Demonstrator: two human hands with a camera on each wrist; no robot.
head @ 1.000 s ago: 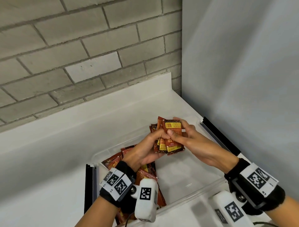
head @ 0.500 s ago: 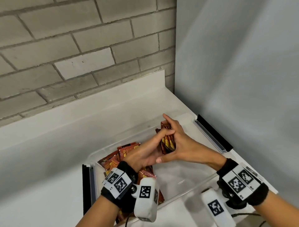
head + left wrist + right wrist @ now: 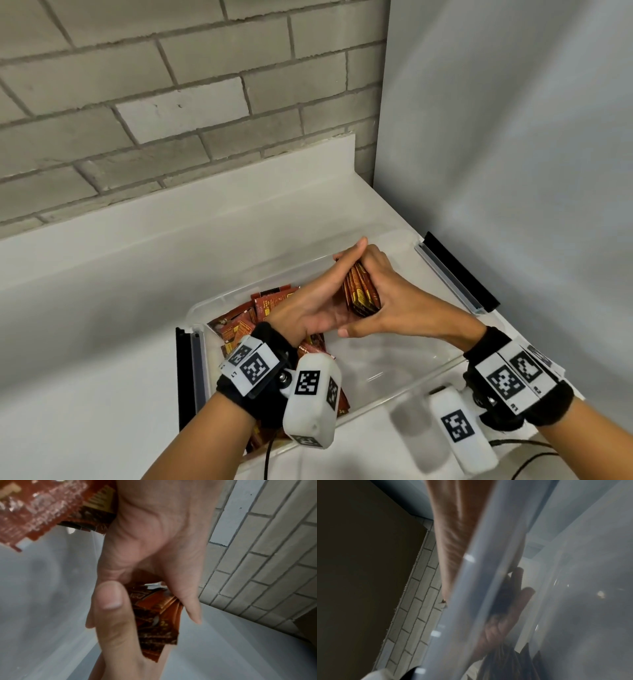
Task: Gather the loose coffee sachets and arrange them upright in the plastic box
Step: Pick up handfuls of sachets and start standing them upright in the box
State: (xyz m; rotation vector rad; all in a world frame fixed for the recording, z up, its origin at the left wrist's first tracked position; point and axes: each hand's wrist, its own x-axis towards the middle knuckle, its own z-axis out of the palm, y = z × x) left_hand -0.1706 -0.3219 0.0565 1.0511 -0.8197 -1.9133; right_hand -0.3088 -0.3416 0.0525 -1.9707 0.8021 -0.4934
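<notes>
Both hands meet above the far right part of the clear plastic box (image 3: 448, 365), which stands on the white tabletop (image 3: 102, 308) in the corner by the brick wall (image 3: 171, 85). Between them is a small stack of red-brown coffee sachets (image 3: 361, 294), held on edge with the narrow sides up. The left hand (image 3: 315, 301) presses its flat, nearly straight fingers (image 3: 346, 260) against one face of the stack, and the right hand (image 3: 394, 298) wraps around the other face, its thumb stretched out below. In the left wrist view the thumb and fingers close on the stack from both sides. More loose sachets (image 3: 260, 308) lie in a heap in the left part of the box. The right wrist view is blurred by the box wall, so it seems only to show a hand behind plastic.
</notes>
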